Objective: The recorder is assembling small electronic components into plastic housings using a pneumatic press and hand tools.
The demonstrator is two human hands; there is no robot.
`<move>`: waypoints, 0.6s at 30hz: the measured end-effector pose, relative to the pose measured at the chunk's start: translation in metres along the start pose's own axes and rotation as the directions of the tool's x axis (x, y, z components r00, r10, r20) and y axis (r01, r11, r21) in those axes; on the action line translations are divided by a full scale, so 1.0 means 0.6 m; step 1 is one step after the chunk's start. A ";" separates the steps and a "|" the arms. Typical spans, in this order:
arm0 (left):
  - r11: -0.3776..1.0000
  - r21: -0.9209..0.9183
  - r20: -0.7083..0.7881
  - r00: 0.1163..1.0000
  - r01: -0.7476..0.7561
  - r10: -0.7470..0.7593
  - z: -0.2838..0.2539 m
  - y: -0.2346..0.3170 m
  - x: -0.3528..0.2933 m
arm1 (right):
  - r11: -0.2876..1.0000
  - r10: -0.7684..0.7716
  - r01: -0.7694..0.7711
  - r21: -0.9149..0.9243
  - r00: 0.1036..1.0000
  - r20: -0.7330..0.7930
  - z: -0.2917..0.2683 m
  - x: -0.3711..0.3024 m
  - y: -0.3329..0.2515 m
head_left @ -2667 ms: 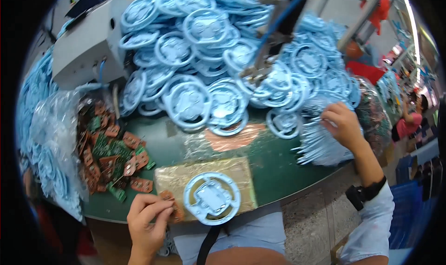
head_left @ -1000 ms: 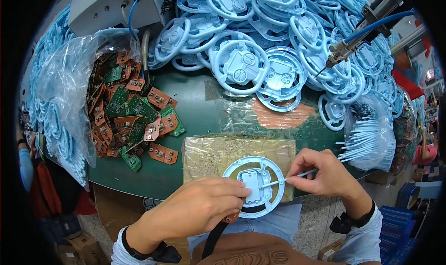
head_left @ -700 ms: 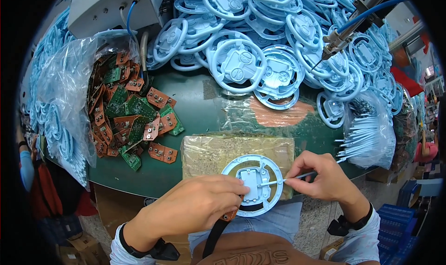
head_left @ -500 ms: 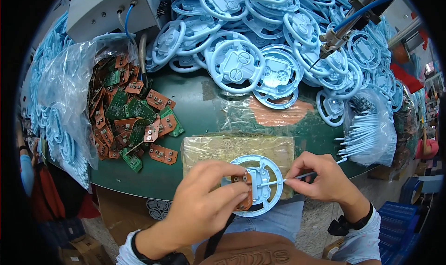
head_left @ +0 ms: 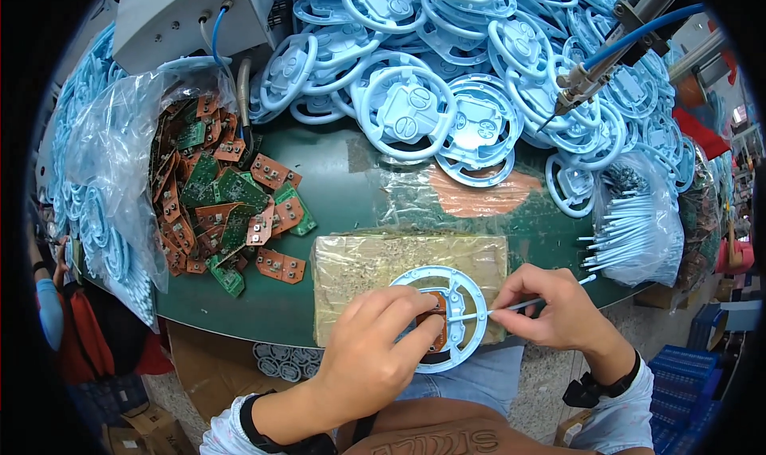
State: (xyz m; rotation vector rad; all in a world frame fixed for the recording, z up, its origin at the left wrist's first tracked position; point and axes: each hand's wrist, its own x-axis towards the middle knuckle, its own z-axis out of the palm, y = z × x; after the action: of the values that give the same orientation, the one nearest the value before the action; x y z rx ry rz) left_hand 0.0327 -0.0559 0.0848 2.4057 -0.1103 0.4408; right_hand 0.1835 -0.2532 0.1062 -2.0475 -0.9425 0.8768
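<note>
Right fingers [head_left: 517, 284] pinched a stick [head_left: 527, 303] at lower centre; my left fingers [head_left: 403, 305] touched a circuit board [head_left: 440, 340], grip unclear.

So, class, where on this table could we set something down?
Bare green tabletop lies between the heaped brown and green circuit boards and the copper-coloured patch; also, beyond the right hand, between the film-wrapped tan block and the clear bag of pale-blue rods. Crowded: the back, under piled pale-blue plastic wheels, and the block's front, under the left hand.
</note>
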 end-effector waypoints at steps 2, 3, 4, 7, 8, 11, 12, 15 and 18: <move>1.000 -0.003 0.014 1.000 -0.001 0.001 0.001 -0.004 -0.001 | 1.000 -0.007 0.007 0.001 1.000 -0.005 0.001 0.000 -0.002; 1.000 -0.008 0.027 1.000 -0.004 0.004 0.002 -0.007 0.000 | 1.000 -0.006 0.006 -0.003 1.000 0.000 0.001 0.000 -0.002; 1.000 -0.009 0.027 1.000 -0.004 0.004 0.001 -0.007 0.000 | 1.000 -0.006 0.006 -0.006 1.000 0.004 0.001 0.001 -0.002; 1.000 0.002 0.046 0.999 -0.007 0.006 -0.003 -0.008 0.002 | 1.000 -0.019 0.019 -0.013 1.000 0.004 0.001 0.002 -0.001; 1.000 -0.018 0.071 0.997 -0.009 0.010 -0.005 -0.012 0.003 | 1.000 -0.017 0.017 -0.012 1.000 0.005 0.001 0.002 -0.001; 0.996 -0.084 0.121 0.993 0.025 -0.014 -0.010 -0.011 0.010 | 1.000 -0.013 0.013 -0.014 1.000 -0.010 0.001 0.003 0.001; 0.990 -0.123 0.145 0.988 0.062 -0.044 -0.013 -0.008 0.011 | 1.000 -0.024 0.024 -0.016 1.000 -0.011 0.001 0.003 0.001; 0.996 -0.050 0.171 0.983 0.079 -0.069 -0.010 0.002 0.007 | 0.998 -0.069 0.069 -0.007 0.997 -0.032 0.005 0.003 0.009; 0.997 0.068 0.154 0.987 0.028 -0.039 -0.002 0.011 -0.001 | 0.994 -0.108 0.107 -0.011 0.992 -0.060 0.009 -0.005 0.009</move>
State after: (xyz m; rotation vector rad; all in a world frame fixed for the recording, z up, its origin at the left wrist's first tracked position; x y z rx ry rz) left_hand 0.0308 -0.0603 0.0894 2.5007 -0.1256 0.2449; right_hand 0.1795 -0.2563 0.0997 -1.9983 -1.0140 0.7510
